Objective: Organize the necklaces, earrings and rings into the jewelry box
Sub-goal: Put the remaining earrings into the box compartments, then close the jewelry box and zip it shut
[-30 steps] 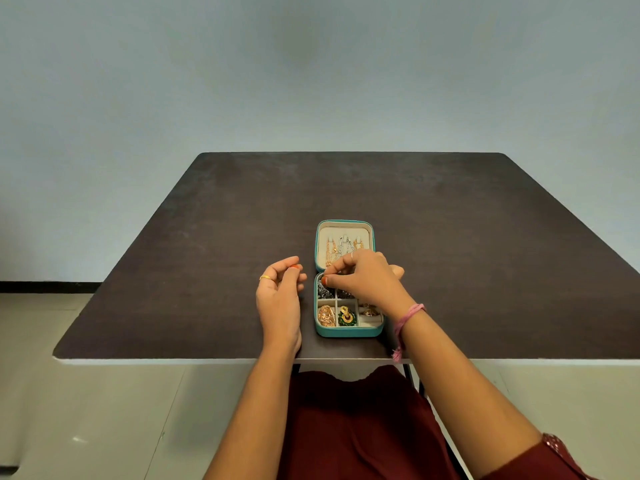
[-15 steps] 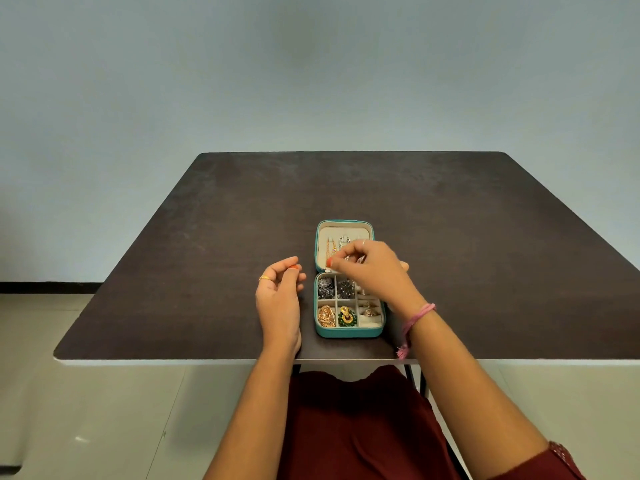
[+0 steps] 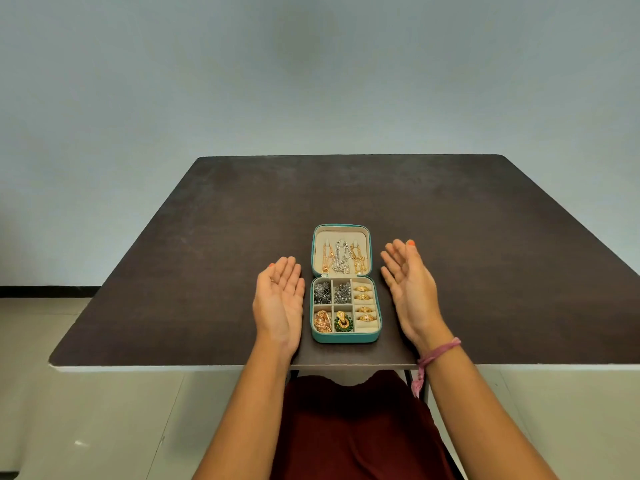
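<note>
**Jewelry box filled, both hands showing empty**

In the lower middle of the frame, the person is sitting in a dark red garment (image 3: 349, 427) with both forearms reaching up toward the table (image 3: 485, 237). A pink thread bracelet (image 3: 437, 355) is circling the right wrist.

Just above, the left hand (image 3: 278, 299) and the right hand (image 3: 410, 285) are lying on either side of the jewelry box (image 3: 346, 337), palms turned up, fingers straight and spread, holding nothing and not touching the box.

The box is sitting open near the table's front edge, at the centre of the frame. In its near tray, the earrings (image 3: 332, 306) are filling the four left compartments: dark silver pairs behind, gold and green ones in front. The rings (image 3: 363, 303) are sitting in the padded slots on the right. Farther back, the necklaces (image 3: 343, 259) are hanging in the opened lid (image 3: 341, 233).

No loose jewelry is showing on the tabletop, so the sorting is looking complete; what may be remaining is closing the lid, if that is wanted at all.
</note>
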Tool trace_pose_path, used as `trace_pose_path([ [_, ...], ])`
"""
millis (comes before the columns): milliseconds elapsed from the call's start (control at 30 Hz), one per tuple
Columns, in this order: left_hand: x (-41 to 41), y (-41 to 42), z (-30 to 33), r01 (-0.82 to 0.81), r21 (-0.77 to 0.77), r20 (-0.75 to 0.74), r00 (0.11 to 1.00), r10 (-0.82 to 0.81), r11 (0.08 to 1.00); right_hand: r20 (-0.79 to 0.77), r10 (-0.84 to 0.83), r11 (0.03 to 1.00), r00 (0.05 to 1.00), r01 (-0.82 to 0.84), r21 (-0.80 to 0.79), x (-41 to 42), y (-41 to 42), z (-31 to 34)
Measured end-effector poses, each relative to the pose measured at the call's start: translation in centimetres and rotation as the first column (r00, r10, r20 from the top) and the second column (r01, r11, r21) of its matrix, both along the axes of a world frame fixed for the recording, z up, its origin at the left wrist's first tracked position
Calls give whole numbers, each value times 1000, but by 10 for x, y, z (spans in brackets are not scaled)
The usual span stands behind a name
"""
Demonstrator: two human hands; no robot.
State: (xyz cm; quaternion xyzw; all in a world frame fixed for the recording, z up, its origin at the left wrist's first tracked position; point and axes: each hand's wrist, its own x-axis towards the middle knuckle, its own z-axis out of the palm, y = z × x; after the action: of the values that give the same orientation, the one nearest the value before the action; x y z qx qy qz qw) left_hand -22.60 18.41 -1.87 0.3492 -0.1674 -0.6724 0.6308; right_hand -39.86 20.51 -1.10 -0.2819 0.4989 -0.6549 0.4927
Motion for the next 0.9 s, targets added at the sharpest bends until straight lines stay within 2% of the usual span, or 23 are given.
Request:
trace_pose_path([
  [267,-19,-2,2,1,-3,76,997,-1,1000,-107,157,987,982,-153,42,18,7,-2],
  [433,-28,-9,3,20,-14,121,993,-18,1000,-115,167,986,979,-164,36,26,3,7],
  [733,-47,-30,6,37,-25,114,993,-34,999,-41,196,980,980,-197,-2,0,-23,-1],
  [900,-49,-34,2,32,-28,76,997,-30,999,122,138,990,983,-135,-31,-6,-26,-3],
])
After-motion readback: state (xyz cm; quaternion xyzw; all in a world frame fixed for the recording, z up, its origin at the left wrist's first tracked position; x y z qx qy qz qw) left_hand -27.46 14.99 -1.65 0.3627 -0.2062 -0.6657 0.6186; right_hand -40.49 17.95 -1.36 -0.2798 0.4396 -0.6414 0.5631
